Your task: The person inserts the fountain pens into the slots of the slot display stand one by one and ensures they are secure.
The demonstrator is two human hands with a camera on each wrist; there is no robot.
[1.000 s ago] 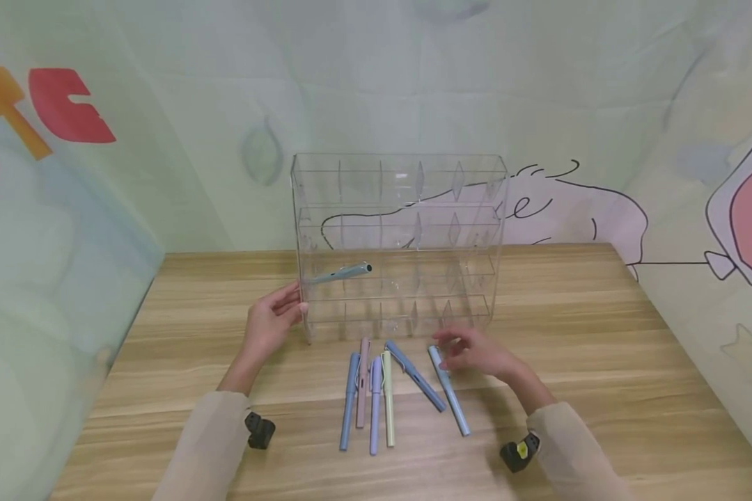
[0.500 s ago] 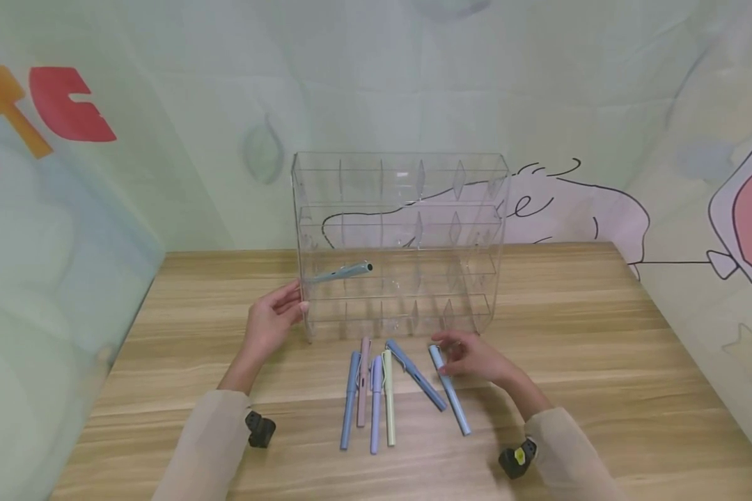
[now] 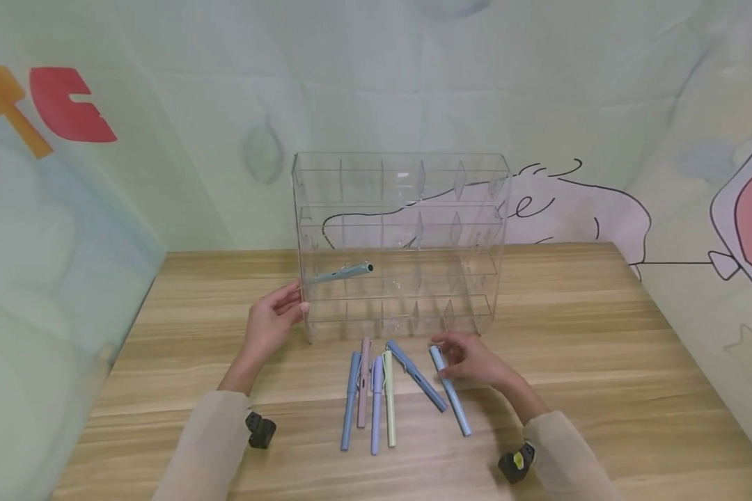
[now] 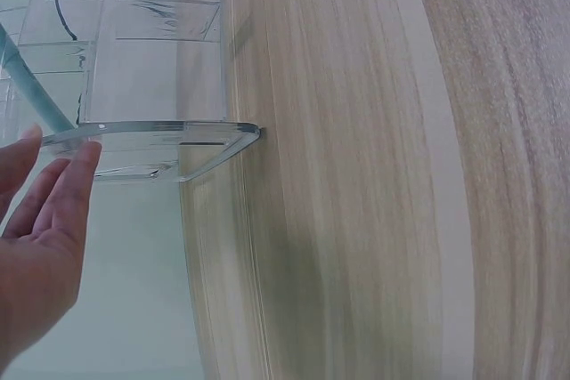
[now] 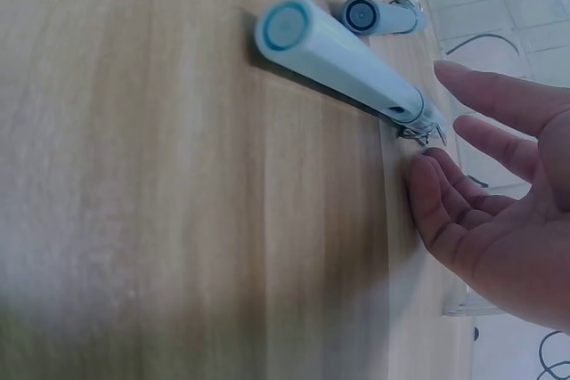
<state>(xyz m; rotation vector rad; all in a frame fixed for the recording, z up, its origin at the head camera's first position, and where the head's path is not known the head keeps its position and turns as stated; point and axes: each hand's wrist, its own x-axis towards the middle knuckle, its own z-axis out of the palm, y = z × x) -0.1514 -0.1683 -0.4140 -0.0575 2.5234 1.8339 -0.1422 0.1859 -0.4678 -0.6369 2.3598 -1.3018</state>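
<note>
My left hand [image 3: 271,323] touches the left side of a clear acrylic rack [image 3: 403,298], its thumb at the front edge and its fingers along the outer wall. Inside the rack, a teal pen [image 3: 345,271] leans slantwise on the left. My right hand [image 3: 476,358] hovers at the clip end of a light blue pen [image 3: 454,401], fingers loosely bent. In the right wrist view, that light blue pen [image 5: 343,64] lies on the wood with a gap between my thumb and fingers, which hold nothing.
Left of the light blue pen lie a slanted blue pen [image 3: 421,380], a pale green pen [image 3: 390,403], a lavender pen [image 3: 376,410], a mauve pen [image 3: 363,390] and another blue pen [image 3: 349,403]. Behind the wooden table [image 3: 207,292] hangs a printed cloth [image 3: 213,139].
My right hand has shifted very slightly down beside the light blue pen. The left hand, the rack and the pens stay where they were.
</note>
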